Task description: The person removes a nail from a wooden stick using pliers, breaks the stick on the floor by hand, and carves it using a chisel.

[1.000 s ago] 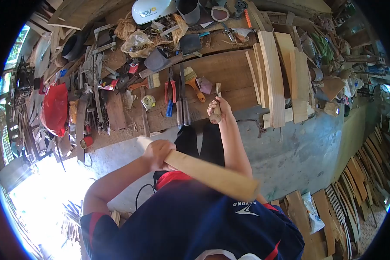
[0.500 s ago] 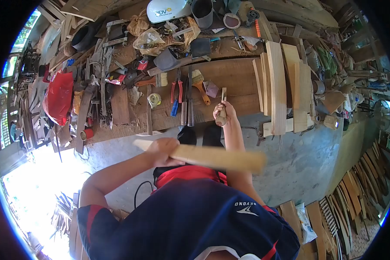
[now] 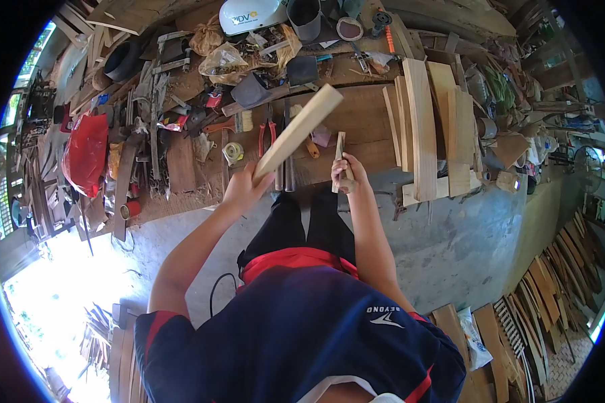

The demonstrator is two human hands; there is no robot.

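Observation:
My left hand (image 3: 246, 190) grips one end of a pale wooden stick (image 3: 299, 131). The stick slants up and to the right, above the workbench (image 3: 366, 111). My right hand (image 3: 350, 172) is closed around a narrow wooden-handled tool (image 3: 341, 143) by the bench's near edge; its kind is not clear. Under and beside the stick lie red-handled pliers (image 3: 262, 138), a paintbrush (image 3: 246, 122), a roll of tape (image 3: 233, 153) and long dark tools (image 3: 289, 171), all partly covered or crowded together.
Several boards (image 3: 420, 127) lean at the bench's right side. A red plastic bag (image 3: 85, 154) and a red can (image 3: 130, 209) are at the left. A white helmet (image 3: 249, 15) and a dark bucket (image 3: 304, 20) stand at the back. Wood strips (image 3: 551, 289) line the lower right.
My left hand has swung the stick up and forward, from lying across my waist to slanting over the bench. My right hand keeps its hold, nearly in place.

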